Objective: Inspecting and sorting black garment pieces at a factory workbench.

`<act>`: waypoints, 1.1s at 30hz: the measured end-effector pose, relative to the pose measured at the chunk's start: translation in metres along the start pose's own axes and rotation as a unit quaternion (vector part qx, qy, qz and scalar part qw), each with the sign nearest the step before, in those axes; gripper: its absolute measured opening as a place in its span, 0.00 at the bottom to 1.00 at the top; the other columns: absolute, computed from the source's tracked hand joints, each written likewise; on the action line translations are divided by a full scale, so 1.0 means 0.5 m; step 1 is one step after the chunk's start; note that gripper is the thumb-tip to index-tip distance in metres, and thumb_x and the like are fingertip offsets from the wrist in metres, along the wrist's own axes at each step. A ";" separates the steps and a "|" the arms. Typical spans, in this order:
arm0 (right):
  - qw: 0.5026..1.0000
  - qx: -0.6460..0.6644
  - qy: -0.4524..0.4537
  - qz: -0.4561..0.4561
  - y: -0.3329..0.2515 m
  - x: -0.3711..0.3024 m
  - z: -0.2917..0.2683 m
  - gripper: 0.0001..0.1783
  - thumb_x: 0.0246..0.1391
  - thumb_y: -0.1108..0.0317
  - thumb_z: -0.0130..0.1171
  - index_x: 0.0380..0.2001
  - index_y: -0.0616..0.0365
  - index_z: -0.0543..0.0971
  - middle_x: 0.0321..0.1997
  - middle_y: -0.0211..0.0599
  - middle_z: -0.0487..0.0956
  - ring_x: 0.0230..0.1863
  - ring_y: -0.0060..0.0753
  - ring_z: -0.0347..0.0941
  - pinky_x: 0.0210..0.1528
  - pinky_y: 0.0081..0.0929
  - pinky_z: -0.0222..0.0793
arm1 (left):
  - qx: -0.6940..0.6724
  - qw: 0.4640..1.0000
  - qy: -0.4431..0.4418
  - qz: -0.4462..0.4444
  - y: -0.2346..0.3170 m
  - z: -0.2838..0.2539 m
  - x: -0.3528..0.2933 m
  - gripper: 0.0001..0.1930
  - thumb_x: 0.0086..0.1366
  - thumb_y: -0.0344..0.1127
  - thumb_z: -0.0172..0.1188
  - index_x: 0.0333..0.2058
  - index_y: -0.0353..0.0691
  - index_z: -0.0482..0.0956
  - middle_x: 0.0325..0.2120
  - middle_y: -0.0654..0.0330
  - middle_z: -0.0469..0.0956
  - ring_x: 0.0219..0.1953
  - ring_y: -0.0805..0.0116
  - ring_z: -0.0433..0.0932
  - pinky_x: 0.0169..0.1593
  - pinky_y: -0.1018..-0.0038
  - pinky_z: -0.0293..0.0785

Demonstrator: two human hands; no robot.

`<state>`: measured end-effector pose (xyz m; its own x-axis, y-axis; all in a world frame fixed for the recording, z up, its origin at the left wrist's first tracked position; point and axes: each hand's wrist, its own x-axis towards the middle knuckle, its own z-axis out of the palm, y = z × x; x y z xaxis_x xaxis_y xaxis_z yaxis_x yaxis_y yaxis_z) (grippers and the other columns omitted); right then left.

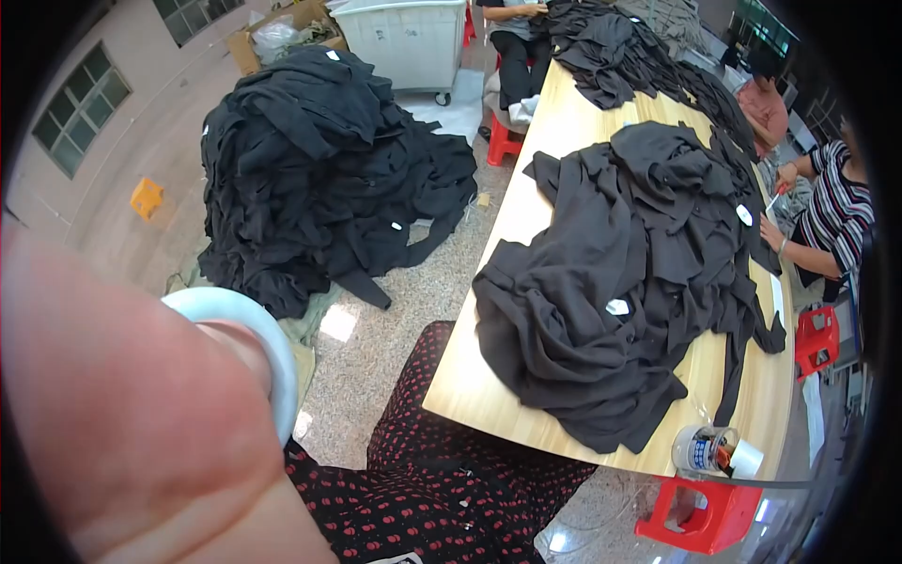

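My left hand and wrist (132, 404) loom very close at the lower left, blurred. A pale bangle (272, 348) circles the wrist. The fingers lie out of the picture, so what they hold or touch cannot be made out. My right hand does not show. In front of me on the right stands a light wooden table (470, 376). Dark grey garments (601, 273) lie on it in a loose heap, with small white tags among them. At its near right corner are a clear jar (700, 449) with small things inside and a white cup-like object (747, 459).
A big pile of black garments (301, 150) rests on the floor at left, before a white wheeled bin (404, 47). Red stools (700, 515) stand by the table; a small yellow stool (147, 197) is farther left. A co-worker in stripes (841, 207) handles something at the table's right side.
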<state>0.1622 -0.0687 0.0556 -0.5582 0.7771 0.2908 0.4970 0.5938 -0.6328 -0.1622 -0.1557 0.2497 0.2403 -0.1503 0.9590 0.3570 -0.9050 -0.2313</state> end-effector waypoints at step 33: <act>1.000 0.006 0.001 -0.019 0.011 0.010 0.016 0.21 0.57 0.57 0.40 0.49 0.59 0.67 0.49 0.39 0.69 0.50 0.36 0.64 0.54 0.32 0.57 | 0.016 0.999 0.026 -0.014 0.009 -0.014 0.024 0.13 0.53 0.31 0.54 0.37 0.31 0.70 0.38 0.44 0.71 0.38 0.55 0.72 0.43 0.68 0.70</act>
<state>0.1571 -0.0632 0.0477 -0.5753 0.7549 0.3149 0.4682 0.6196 -0.6300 -0.1642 -0.1643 0.2615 0.1838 -0.1463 0.9720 0.3914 -0.8962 -0.2089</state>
